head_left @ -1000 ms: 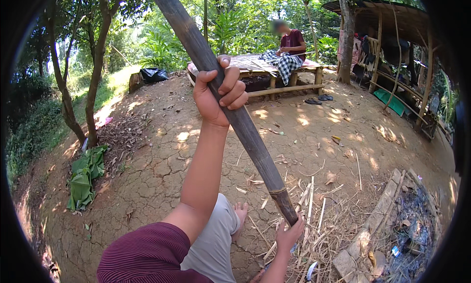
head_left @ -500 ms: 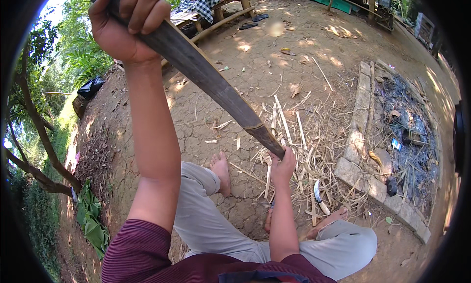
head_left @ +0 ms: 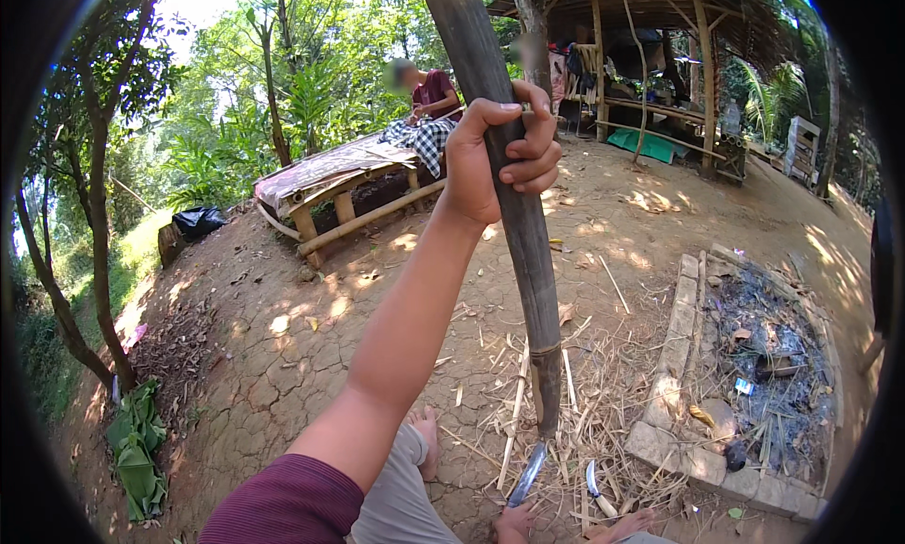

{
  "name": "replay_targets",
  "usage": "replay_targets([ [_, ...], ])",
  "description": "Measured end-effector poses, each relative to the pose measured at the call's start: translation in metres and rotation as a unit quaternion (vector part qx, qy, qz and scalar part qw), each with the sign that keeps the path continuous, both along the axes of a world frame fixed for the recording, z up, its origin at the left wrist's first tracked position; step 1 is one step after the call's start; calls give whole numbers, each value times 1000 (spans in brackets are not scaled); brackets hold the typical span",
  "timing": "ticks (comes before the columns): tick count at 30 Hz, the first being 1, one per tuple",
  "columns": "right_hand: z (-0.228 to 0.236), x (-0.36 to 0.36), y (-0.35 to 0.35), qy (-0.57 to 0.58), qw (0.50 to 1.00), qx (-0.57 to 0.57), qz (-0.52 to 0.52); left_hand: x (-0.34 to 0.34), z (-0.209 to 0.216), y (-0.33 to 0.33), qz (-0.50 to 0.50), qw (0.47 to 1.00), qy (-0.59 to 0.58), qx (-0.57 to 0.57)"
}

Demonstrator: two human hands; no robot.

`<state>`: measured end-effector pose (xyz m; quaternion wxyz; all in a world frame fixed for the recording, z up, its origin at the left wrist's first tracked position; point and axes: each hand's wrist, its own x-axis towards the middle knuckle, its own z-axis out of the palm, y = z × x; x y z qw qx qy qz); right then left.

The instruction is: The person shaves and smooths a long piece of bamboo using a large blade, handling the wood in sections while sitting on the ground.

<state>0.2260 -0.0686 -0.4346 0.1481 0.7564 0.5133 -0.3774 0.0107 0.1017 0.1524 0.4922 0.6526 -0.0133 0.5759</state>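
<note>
My left hand (head_left: pixel 504 157) is closed around a long dark bamboo piece (head_left: pixel 533 261), which stands nearly upright in front of me. Its lower end comes down over the scattered strips, close to the tip of a machete (head_left: pixel 529 475). At the lower edge, my right hand (head_left: pixel 515 524) is closed at the base of the machete's blade; the handle is hidden. A small curved knife (head_left: pixel 593 480) with a pale handle lies just right of it, near my bare right foot (head_left: pixel 627 523).
Bamboo strips and shavings (head_left: pixel 575 431) litter the ground. At right a brick-edged fire pit (head_left: pixel 674 355) holds ash and charred bits. A bamboo platform (head_left: pixel 325 181) stands farther back, with a seated person (head_left: pixel 436 91) on it. An open-sided hut (head_left: pixel 650 82) rises behind; green leaves (head_left: pixel 139 450) lie at left.
The bamboo has swung from a slant to nearly upright, my left hand moving right with it. My right hand has left its lower end and taken hold of the machete. The view has tilted up.
</note>
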Motion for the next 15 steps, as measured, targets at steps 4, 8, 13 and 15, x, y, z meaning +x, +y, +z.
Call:
replay_targets([
  [4, 9, 6, 7, 48, 998, 40, -11, 19, 0, -10, 29, 1000, 2, -6],
  [8, -10, 21, 22, 126, 983, 111, -77, 32, 14, -2, 289, 956, 20, -48],
  [13, 46, 34, 68, 224, 957, 53, -175, -5, 16, 16, 331, 940, 32, -72],
  [15, 92, 54, 57, 226, 931, 230, -173, -11, 4, 17, 298, 950, 0, -90],
])
